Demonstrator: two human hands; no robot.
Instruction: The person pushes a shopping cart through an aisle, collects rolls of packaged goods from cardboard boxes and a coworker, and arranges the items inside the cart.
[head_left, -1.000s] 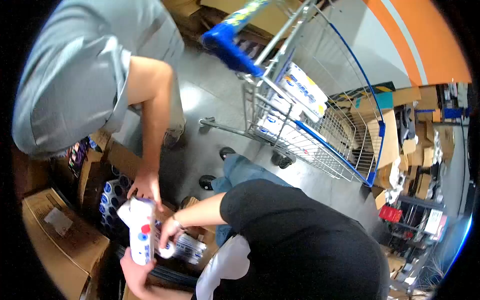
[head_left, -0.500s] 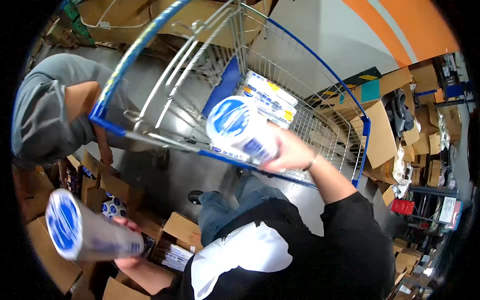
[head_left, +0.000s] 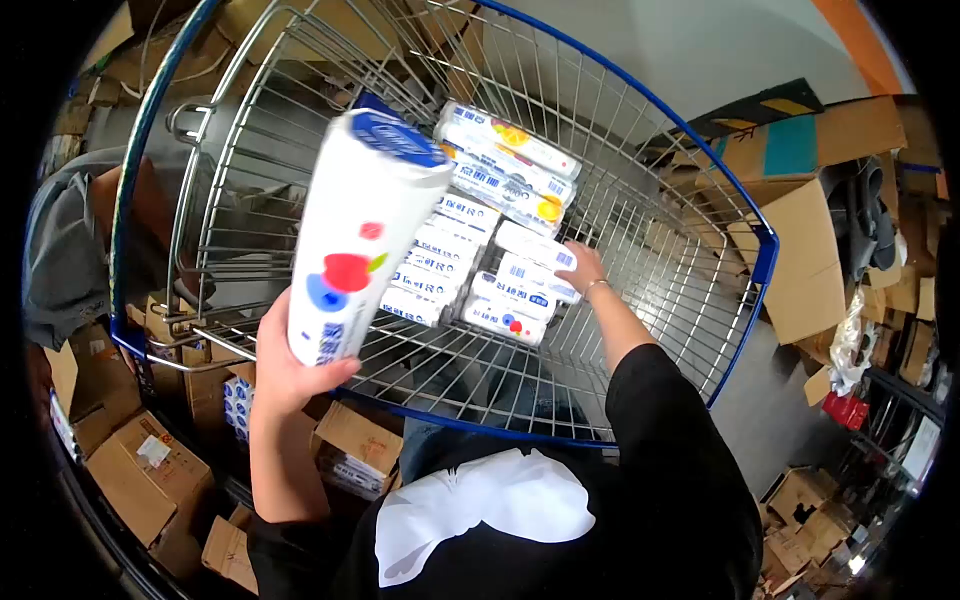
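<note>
My left hand (head_left: 290, 365) is wrapped round the lower end of a white pack (head_left: 352, 245) with a blue top and red and blue dots, held up over the near side of the wire cart (head_left: 640, 300). Inside the cart, my right hand (head_left: 583, 270) grips the right end of a white pack (head_left: 535, 246) on top of a small stack. Beside it lie several white packs (head_left: 435, 258) in a row. Behind them rest several packs with orange fruit pictures (head_left: 508, 165).
Another person in grey (head_left: 75, 250) bends at the left beyond the cart handle (head_left: 140, 170). Cardboard boxes (head_left: 150, 475) stand at lower left, and an open box (head_left: 360, 450) holds white packs. A large open carton (head_left: 800, 255) stands right of the cart.
My right hand has lowered its pack into the cart. My left hand has come up from the boxes with its pack. The cart now fills more of the view.
</note>
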